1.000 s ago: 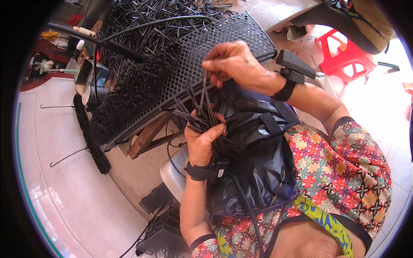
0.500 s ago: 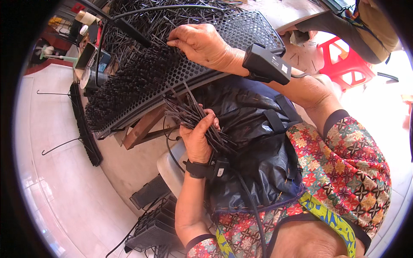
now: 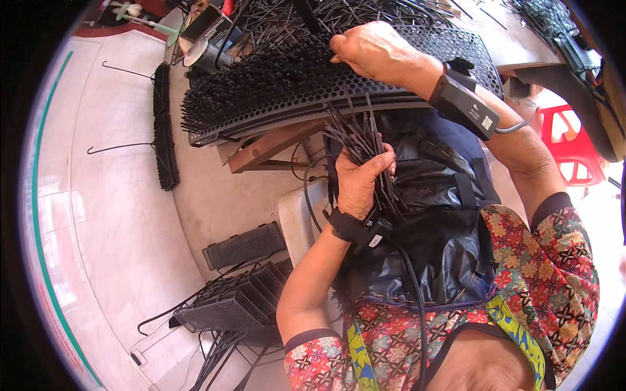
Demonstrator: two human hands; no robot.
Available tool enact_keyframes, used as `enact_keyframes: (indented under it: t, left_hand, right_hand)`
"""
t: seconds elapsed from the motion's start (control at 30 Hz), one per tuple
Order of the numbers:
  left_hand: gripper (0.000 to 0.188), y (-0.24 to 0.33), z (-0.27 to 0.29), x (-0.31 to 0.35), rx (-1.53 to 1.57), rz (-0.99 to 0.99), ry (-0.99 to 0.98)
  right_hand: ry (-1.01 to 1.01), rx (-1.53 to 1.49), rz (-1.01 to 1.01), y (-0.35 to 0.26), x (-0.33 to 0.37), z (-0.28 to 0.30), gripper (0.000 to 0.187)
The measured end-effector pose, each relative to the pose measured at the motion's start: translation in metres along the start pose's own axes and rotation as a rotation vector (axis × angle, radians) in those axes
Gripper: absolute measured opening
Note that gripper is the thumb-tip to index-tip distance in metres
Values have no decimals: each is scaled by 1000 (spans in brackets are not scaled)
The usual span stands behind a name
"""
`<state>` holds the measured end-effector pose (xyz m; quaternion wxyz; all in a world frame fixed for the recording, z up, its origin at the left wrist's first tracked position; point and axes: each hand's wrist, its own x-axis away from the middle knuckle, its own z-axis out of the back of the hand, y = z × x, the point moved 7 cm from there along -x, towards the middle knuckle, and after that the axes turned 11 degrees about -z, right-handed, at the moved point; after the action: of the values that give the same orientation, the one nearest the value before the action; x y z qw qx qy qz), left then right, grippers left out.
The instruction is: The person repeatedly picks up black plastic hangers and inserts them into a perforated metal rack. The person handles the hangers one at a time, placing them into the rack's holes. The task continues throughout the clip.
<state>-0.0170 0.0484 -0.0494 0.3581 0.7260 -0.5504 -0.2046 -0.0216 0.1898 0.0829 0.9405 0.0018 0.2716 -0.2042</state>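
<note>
My left hand (image 3: 358, 182) is closed around a bundle of thin black sticks (image 3: 355, 137), which poke out above and below the fist over my lap. Above it, my right hand (image 3: 378, 55) reaches over a black perforated board (image 3: 450, 55). Its thumb and fingertips are pinched together at the edge of a dense mass of short black pieces (image 3: 261, 78) standing upright in the holes. Whatever the pinch holds is too small or hidden to make out. Bare holes show below and to the right of the right hand.
Loose black sticks (image 3: 372, 14) lie behind the board. A brown wooden support (image 3: 261, 150) holds it up. A long black brush-like strip (image 3: 164, 130) with two hooks is at left. Black perforated trays (image 3: 228, 306) sit lower left, a red stool (image 3: 570, 143) at right.
The whole view has shifted, so the board and both hands appear farther right and higher. The left hand still grips its bundle, and the right hand remains pinched at the board.
</note>
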Motion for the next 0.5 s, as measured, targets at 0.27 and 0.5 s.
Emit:
enact_keyframes:
  t: [0.27,0.5]
  left_hand:
    - [33,1,-3,0,1,7,14]
    - [26,3,-8,-2,-56,-2,-17]
  right_hand:
    - [-233,-725,-567,16,58,10,33]
    - [-404,-1102,-837,15,91,-3,21]
